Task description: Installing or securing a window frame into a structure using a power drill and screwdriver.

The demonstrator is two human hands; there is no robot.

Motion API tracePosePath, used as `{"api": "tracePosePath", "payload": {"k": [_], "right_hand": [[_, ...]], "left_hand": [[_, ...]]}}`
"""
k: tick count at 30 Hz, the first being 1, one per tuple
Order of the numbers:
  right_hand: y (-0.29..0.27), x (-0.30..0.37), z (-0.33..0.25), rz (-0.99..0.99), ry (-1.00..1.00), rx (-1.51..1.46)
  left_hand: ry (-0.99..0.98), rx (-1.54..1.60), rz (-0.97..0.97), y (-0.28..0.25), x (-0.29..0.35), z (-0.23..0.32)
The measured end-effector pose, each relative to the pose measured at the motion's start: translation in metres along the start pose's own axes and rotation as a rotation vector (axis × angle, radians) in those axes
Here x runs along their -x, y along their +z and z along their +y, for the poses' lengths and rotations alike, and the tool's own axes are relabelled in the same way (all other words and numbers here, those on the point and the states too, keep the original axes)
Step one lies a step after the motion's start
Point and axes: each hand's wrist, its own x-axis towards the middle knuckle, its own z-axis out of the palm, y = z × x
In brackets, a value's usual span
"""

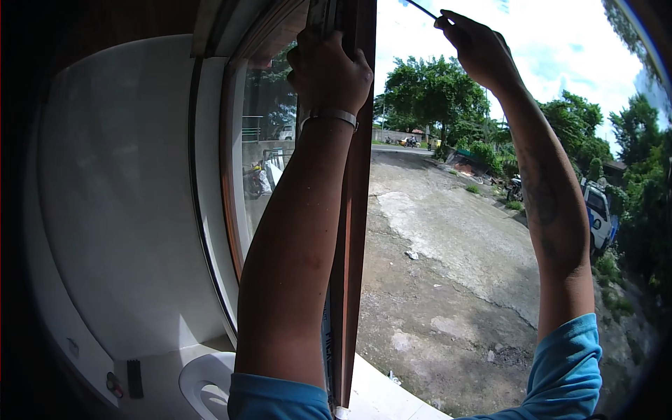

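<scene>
Both my arms reach up, in blue sleeves. My left hand (329, 73), with a band at its wrist, is closed round the upper part of a tall dark-brown window frame (357, 203). Its fingertips are partly hidden. Raised to the right, in front of the bright sky, my right hand (479, 52) pinches a thin dark rod (421, 9). That rod runs up and left out of view, so its kind cannot be made out. Left of the frame, behind my left arm, is a glass pane (260, 140) in a brown surround.
A pale wall (126, 182) fills the left side. Below it are a white chair-like piece (192, 381) and a dark flat object (135, 378). A white ledge (381, 400) runs along the bottom. Outside lie rough concrete ground (448, 245), trees (434, 98) and a white-and-blue vehicle (598, 217).
</scene>
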Motion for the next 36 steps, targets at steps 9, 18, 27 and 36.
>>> {"api": "tracePosePath", "payload": {"k": [9,18,27,36], "right_hand": [[0.006,-0.002,0.002,-0.102,0.076,-0.123],[0.008,0.003,-0.011,-0.264,0.310,-0.153],[0.001,-0.013,0.013,-0.220,0.139,-0.036],[-0.011,-0.028,0.028,-0.147,-0.007,-0.075]], "left_hand": [[-0.035,0.045,-0.035,-0.003,-0.001,0.008],[-0.028,0.054,-0.053,-0.007,-0.003,0.006],[-0.038,0.056,-0.048,-0.009,-0.004,0.009],[-0.060,0.050,-0.075,-0.012,-0.003,0.008]]}}
